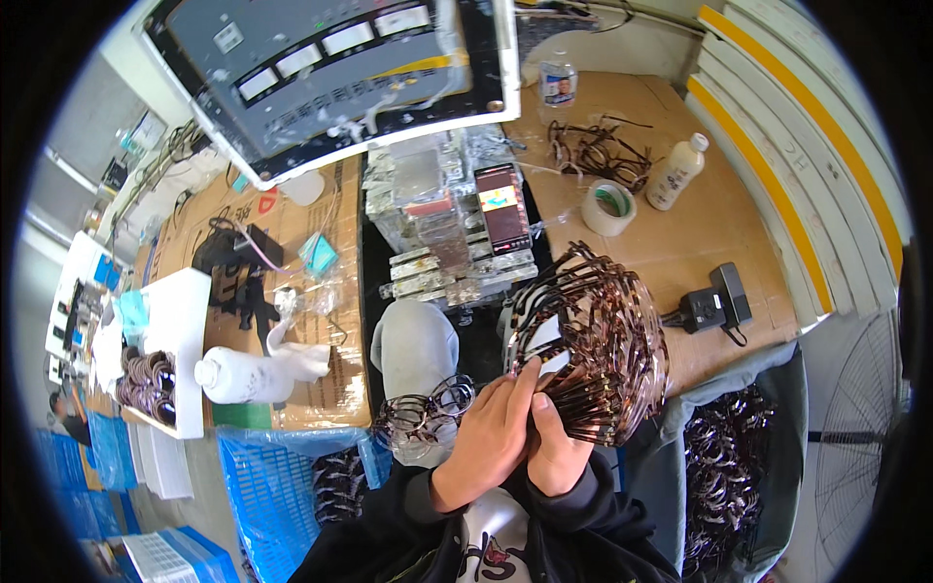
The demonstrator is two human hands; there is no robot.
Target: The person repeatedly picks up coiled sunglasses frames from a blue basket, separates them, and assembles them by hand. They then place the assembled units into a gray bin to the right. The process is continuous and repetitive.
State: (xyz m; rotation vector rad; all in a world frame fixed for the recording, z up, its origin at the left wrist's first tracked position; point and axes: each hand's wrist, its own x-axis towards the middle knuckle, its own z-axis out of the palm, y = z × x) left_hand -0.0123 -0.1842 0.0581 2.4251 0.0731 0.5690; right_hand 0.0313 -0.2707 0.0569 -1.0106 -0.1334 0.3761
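Observation:
A thick fanned bundle of brown tortoiseshell eyeglass frames (622, 340) rises in front of me, right of the middle. My right hand (561, 449) is closed around its near end, thumb up. Pressed against that hand is my left hand (494, 432), fingers together and pointing at the bundle; what they grip is hidden. Two white flat pieces (544, 335) stick out of the bundle near my fingertips. A few loose eyeglass frames (426, 413) lie on my lap beside my left hand.
Ahead stands a machine with a tilted control panel (340, 73); a phone (502, 207) rests on its metal blocks. The right table holds a tape roll (609, 208), bottle (677, 172) and black adapter (714, 303). A lined bin (799, 428) is at right, a blue crate (267, 486) at left.

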